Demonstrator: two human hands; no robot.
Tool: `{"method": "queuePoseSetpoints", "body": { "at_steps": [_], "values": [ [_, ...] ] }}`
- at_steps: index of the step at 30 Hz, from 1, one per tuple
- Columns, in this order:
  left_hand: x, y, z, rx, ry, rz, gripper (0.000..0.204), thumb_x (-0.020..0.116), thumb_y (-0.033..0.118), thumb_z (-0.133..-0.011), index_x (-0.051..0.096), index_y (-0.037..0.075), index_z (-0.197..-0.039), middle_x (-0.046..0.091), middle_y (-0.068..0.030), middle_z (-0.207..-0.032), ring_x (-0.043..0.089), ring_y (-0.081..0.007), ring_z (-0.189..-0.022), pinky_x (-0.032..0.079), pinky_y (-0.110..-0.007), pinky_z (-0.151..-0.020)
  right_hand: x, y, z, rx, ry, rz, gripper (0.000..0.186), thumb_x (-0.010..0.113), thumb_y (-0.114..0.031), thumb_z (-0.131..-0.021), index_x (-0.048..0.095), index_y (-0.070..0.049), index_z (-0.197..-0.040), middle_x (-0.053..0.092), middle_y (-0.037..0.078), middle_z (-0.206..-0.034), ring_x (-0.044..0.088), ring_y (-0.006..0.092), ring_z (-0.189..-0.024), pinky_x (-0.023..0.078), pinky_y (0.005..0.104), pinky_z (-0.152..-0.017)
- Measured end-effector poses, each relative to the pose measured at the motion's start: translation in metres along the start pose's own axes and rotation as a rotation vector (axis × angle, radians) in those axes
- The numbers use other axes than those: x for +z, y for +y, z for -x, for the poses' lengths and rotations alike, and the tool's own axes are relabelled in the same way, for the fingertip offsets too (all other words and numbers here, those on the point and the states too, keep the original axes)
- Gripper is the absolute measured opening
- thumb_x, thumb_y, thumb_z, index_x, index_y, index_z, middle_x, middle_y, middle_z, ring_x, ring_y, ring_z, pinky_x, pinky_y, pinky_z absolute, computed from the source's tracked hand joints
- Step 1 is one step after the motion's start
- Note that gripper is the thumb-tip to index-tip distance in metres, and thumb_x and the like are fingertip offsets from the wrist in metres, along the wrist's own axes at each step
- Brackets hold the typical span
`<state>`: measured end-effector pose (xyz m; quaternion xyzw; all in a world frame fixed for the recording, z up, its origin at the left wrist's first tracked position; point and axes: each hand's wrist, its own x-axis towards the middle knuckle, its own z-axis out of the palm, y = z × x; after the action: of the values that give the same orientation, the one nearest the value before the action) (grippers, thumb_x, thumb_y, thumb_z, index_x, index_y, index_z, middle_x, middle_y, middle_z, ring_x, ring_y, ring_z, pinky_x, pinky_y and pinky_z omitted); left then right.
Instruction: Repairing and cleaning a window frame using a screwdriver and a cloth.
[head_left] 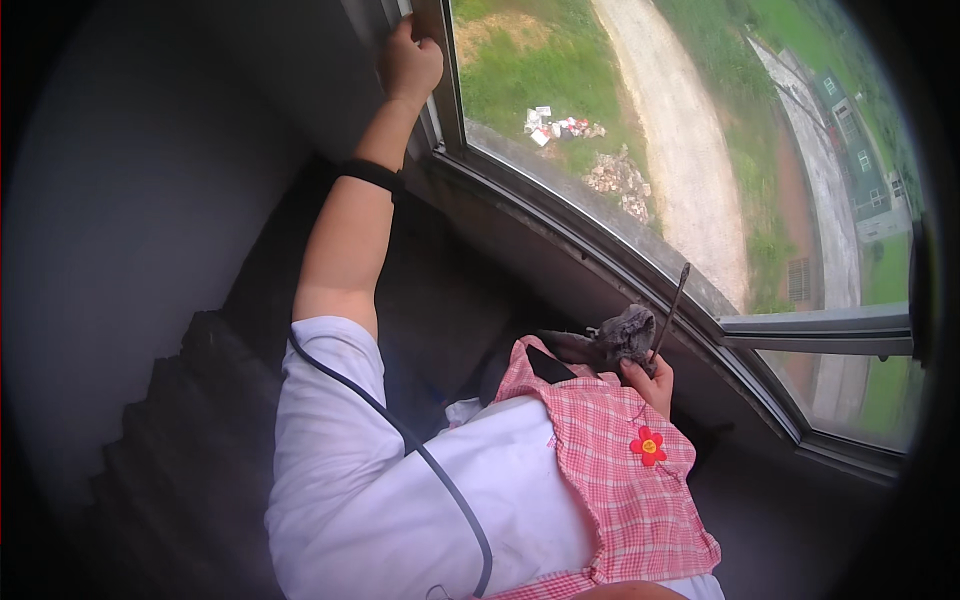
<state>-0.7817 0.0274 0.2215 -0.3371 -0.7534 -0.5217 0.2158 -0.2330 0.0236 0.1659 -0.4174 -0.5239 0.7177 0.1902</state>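
My left hand (412, 68) is raised at the upper left, closed against the side upright of the window frame (452, 100). Its fingertips are hidden, so what they grip, if anything, does not show. Lower down, by the window's bottom rail, my right hand (652, 386) is wrapped round a bunched dark grey rag (630, 328). A thin dark rod (677, 300) stands up from the same hand, slanting toward the glass. The pink checked apron (625, 470) with a red flower hides part of that hand and its wrist.
Dark stairs (190, 400) descend at the left beside a grey wall (130, 210). The sliding window's rail (600, 262) runs diagonally to the lower right, meeting a crossing sash bar (815, 324). A grey cable (400, 428) lies over my white shirt. Outside are a track, grass and rubble.
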Motion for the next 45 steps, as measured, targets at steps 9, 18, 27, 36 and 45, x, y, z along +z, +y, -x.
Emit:
{"method": "queuePoseSetpoints", "body": {
  "at_steps": [9, 18, 27, 36, 45],
  "values": [
    [0.018, 0.036, 0.034, -0.065, -0.164, 0.054, 0.036, 0.056, 0.012, -0.085, 0.063, 0.006, -0.12, 0.071, -0.0105, -0.106, 0.068, -0.0228, -0.102, 0.05, -0.033, -0.088, -0.019, 0.015, -0.018, 0.026, 0.013, 0.011, 0.017, 0.068, -0.008, -0.085, 0.066, 0.002, -0.099, 0.067, 0.001, -0.088, 0.06, 0.0076, -0.078, 0.046, 0.0234, -0.074],
    [0.072, 0.094, 0.111, 0.012, -0.224, 0.014, 0.036, 0.054, 0.015, -0.089, 0.062, 0.007, -0.123, 0.071, -0.0106, -0.105, 0.069, -0.0228, -0.097, 0.052, -0.034, -0.085, -0.048, 0.03, -0.045, -0.092, 0.153, 0.087, 0.022, 0.069, -0.006, -0.084, 0.064, 0.002, -0.103, 0.056, -0.005, -0.073, 0.043, 0.0014, -0.063, 0.031, 0.0187, -0.057],
    [0.146, 0.158, 0.187, -0.134, -0.524, 0.502, 0.035, 0.045, 0.003, -0.095, 0.057, 0.001, -0.127, 0.068, -0.0102, -0.113, 0.068, -0.0161, -0.095, 0.058, -0.028, -0.078, -0.085, 0.023, -0.068, -0.238, 0.245, -0.054, 0.022, 0.066, -0.011, -0.083, 0.066, 0.003, -0.099, 0.061, -0.003, -0.078, 0.054, 0.0036, -0.069, 0.04, 0.0181, -0.062],
    [0.184, 0.18, 0.275, -0.388, -0.931, 0.975, 0.034, 0.058, 0.012, -0.095, 0.057, 0.001, -0.127, 0.064, -0.0084, -0.118, 0.06, -0.0138, -0.106, 0.05, -0.028, -0.09, -0.144, 0.039, -0.092, -0.098, 0.187, -0.12, 0.026, 0.065, -0.015, -0.086, 0.068, 0.003, -0.105, 0.065, -0.002, -0.079, 0.048, 0.0015, -0.059, 0.032, 0.0178, -0.051],
    [0.156, 0.223, 0.393, -0.376, -1.176, 0.912, 0.075, 0.07, 0.041, -0.086, 0.039, 0.006, -0.144, 0.045, -0.0179, -0.139, 0.049, -0.0273, -0.126, 0.04, -0.037, -0.103, -0.119, 0.044, -0.124, -0.193, -0.183, 0.384, 0.045, 0.072, -0.01, -0.075, 0.054, 0.003, -0.114, 0.054, 0.015, -0.115, 0.059, 0.0241, -0.103, 0.049, 0.0334, -0.085]
  ]
}}
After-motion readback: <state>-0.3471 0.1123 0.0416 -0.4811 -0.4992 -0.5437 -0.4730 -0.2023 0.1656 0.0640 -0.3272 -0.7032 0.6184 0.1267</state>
